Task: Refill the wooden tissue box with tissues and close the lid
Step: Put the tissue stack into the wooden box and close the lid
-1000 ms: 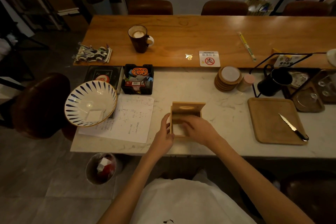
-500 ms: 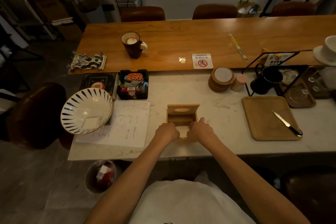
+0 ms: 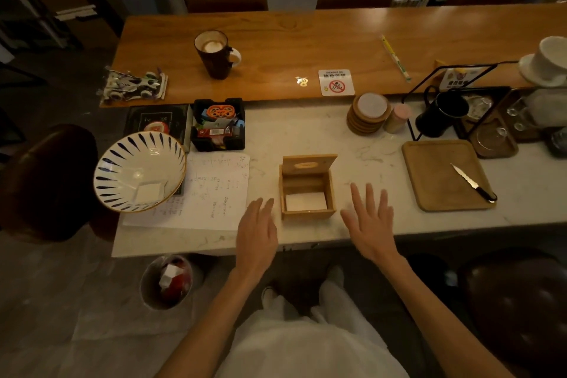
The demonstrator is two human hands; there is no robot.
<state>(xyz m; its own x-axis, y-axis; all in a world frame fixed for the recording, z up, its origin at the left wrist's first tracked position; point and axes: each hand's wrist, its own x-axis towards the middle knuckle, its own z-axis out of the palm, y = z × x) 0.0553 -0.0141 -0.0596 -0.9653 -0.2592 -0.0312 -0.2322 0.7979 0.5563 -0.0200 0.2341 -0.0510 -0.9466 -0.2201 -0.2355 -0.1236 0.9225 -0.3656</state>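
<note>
The square wooden tissue box (image 3: 307,214) stands near the front edge of the white marble counter (image 3: 306,132). Its hinged lid (image 3: 309,164), with an oval slot, is tipped up at the back. A white stack of tissues (image 3: 306,201) lies flat inside the box. My left hand (image 3: 257,235) hovers just left of the box, fingers apart, holding nothing. On the box's right, my right hand (image 3: 369,222) is spread open and empty. Neither hand touches the box.
A blue-striped bowl (image 3: 139,171) with a white tissue square in it sits left, over a written sheet of paper (image 3: 214,190). A wooden tray (image 3: 441,176) with a knife (image 3: 472,182) lies right. Behind are a black organiser (image 3: 218,124), coasters (image 3: 368,113), a black mug (image 3: 441,113).
Both hands were on the box, pressing the tissues in. They have let go and drawn back to either side, fingers spread. The tissues now show inside the open box.
</note>
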